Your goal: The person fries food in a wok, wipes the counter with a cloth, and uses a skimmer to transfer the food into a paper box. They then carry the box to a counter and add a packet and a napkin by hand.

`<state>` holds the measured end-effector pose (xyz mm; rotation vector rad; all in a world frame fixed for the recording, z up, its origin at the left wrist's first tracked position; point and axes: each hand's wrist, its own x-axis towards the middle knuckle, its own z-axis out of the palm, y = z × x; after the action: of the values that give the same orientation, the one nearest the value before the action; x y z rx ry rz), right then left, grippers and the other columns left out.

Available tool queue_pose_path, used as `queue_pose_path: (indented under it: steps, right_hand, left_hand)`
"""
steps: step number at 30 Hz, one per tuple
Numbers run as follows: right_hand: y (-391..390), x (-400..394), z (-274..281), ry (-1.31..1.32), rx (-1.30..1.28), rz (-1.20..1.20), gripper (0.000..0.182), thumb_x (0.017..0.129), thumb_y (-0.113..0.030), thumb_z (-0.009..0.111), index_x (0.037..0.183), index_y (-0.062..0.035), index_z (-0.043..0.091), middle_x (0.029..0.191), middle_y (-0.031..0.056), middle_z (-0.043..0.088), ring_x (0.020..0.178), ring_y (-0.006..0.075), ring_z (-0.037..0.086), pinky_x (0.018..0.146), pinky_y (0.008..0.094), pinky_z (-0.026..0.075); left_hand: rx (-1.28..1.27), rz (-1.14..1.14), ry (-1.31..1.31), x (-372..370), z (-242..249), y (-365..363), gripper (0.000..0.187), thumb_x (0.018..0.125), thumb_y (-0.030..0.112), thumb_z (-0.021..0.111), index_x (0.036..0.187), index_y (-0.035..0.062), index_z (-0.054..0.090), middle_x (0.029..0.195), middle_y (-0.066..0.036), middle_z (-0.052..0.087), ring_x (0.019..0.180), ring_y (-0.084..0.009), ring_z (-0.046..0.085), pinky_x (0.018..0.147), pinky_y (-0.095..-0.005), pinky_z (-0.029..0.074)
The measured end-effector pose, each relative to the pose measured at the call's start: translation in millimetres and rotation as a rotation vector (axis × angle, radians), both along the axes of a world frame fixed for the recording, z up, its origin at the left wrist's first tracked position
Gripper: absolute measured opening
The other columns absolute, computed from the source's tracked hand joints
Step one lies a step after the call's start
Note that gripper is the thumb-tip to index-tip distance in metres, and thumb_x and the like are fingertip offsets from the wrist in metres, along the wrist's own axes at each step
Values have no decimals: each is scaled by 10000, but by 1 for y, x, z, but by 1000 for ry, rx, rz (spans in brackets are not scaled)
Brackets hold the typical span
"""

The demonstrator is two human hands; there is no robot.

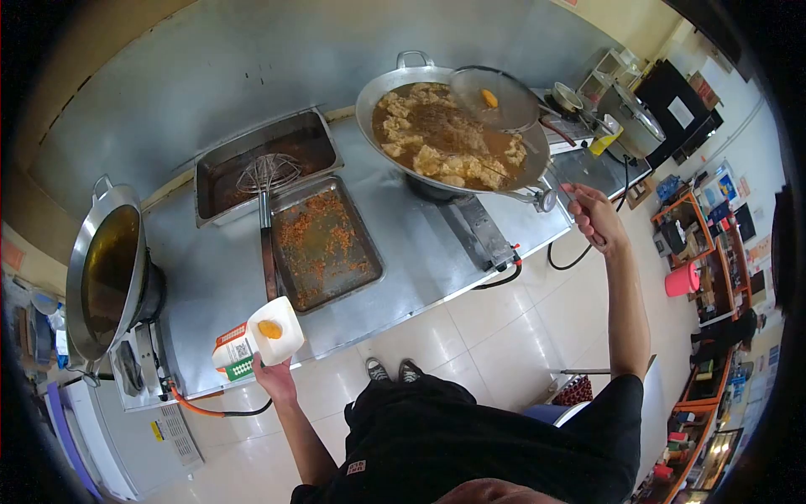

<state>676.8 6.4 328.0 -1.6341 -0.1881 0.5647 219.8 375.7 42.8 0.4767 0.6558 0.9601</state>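
Note:
My left hand (275, 380) grips an open paper carton (288, 326), white inside with red and green printing outside. One golden-orange fried piece (269, 328) shows in its opening. My right hand (594, 217) is closed around a thin metal utensil by the near right rim of a large wok (369, 109); its kind cannot be made out. Brown oil with pale, frothy batter clumps (441, 164) fills the wok. A round mesh strainer (508, 88) lies over the wok's far right side, with one golden piece (489, 97) on it. A dial thermometer (547, 201) sits at the near rim.
A shallow tray (369, 260) with orange crumbs lies mid-table. Behind it, a wire whisk (267, 181) rests across a deep steel pan (323, 151). Another wok (77, 286) of oil stands at left. Burner hoses (231, 412) hang at the table's front edge.

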Motion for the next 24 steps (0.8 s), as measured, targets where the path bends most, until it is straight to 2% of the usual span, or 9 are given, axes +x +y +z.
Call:
queue_pose_path:
  steps: [9,24]
  right_hand:
    - [18,-1,-12,-19,-11,19,251,972,-93,359,1157,26,481,666,-9,470,409,7,361,309,134,275]
    - [22,-26,-13,39,35,62,254,987,-108,344,1157,22,480,664,-11,470,412,6,356,301,142,256]
  left_hand:
    - [6,-18,-30,-3,-4,12,576,927,320,452,1407,47,286,1434,-119,373,1305,-284,393,1061,-504,352]
    - [-9,-37,-6,-6,-7,21,564,932,327,437,1390,31,294,1420,-126,387,1285,-287,416,1034,-476,393]
